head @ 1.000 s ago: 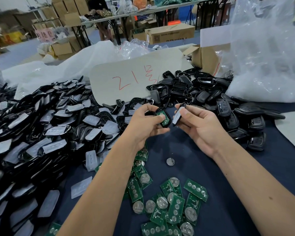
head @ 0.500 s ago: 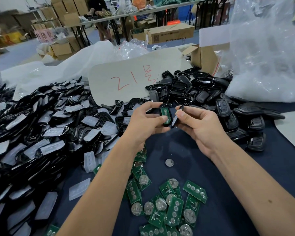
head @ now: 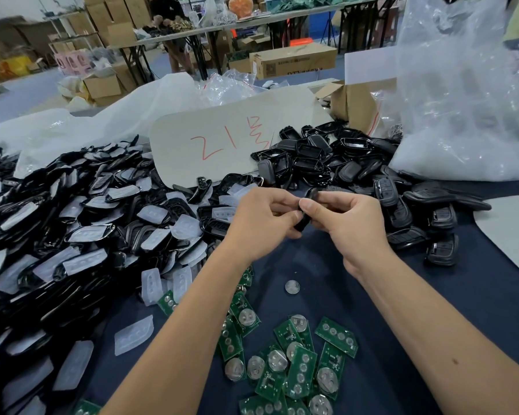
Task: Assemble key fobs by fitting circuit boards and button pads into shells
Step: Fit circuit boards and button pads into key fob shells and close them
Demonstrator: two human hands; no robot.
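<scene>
Both hands have come together now, left hand (head: 261, 218) and right hand (head: 346, 226) with fingers clamped on the black shell (head: 303, 218) over the desk (head: 477, 295) centre, looks like snap-shut stage; next probably an even squeeze, then another board (head: 300, 369) from 6 o'clock.

Warehouse-like room, blue-grey floor (head: 27, 91), long folding table (head: 252, 23) across the far side — heaped with goods, stacked cardboard boxes (head: 102, 13) far left, long brown carton (head: 294, 62) on the floor beneath, even light — no windows in view.
</scene>
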